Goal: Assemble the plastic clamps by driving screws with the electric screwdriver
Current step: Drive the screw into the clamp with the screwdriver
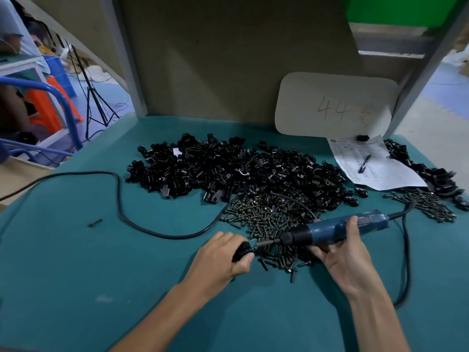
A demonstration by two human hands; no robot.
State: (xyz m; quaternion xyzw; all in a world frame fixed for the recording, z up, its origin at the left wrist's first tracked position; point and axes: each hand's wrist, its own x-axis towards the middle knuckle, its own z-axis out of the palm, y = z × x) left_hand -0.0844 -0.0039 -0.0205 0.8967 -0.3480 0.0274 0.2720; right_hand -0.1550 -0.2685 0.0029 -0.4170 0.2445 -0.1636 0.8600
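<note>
**Screwdriver tip at the clamp**

My left hand [223,252] was closed tight around a small black clamp [243,251], resting on the green table [76,275] at the near edge of the screw pile [269,222]. My right hand [340,246] was wrapped around the blue electric screwdriver [337,228], which lay nearly level and pointed left, its bit [266,243] meeting the clamp at a screw between my left fingertips. The black cord [119,199] left the tool's right end, looped down near my right forearm, and another stretch of it curved across the table to the left. A lone dark screw [95,222] lay well apart on the left. Beyond the screws sat a wide heap of black clamp parts [228,168]. Far right, a printed sheet [375,163] carried a pen [364,163], with a second, smaller lot of screws [429,203] near it. A pale card [335,105] marked "44" leaned against the back wall.
</note>
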